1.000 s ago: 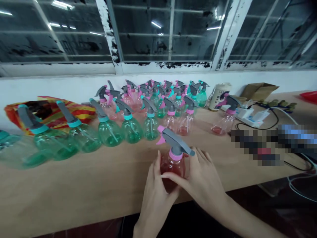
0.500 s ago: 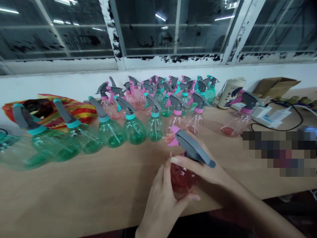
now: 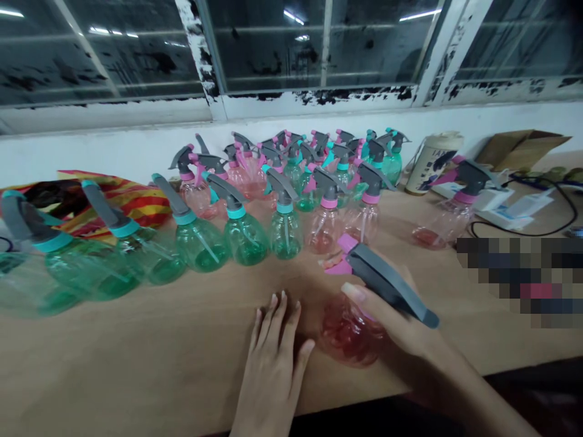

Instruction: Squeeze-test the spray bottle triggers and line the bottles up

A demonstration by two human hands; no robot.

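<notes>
My right hand [image 3: 392, 309] is wrapped round the neck of a pink spray bottle [image 3: 350, 337] with a grey and pink trigger head, near the table's front edge. Its thumb lies across the near side of the neck, and the other fingers are mostly hidden behind the head. The bottle is see-through and tinted reddish. My left hand [image 3: 276, 358] rests flat on the table to the left of this bottle, fingers spread, holding nothing. Beyond both hands, a green spray bottle [image 3: 286, 233] and a pink spray bottle [image 3: 324, 230] stand closest.
A row of green spray bottles [image 3: 200, 246] runs to the left, with a dense group of bottles along the wall. A striped bag [image 3: 136, 203] lies at the left. To the right are another pink bottle [image 3: 449, 221], a cup [image 3: 430, 164], a paper bag [image 3: 519, 152] and a power strip [image 3: 510, 209].
My left hand has come off the pink bottle and moved left, down onto the table. My right hand still grips the bottle, which appears slightly further right. The view has shifted a little.
</notes>
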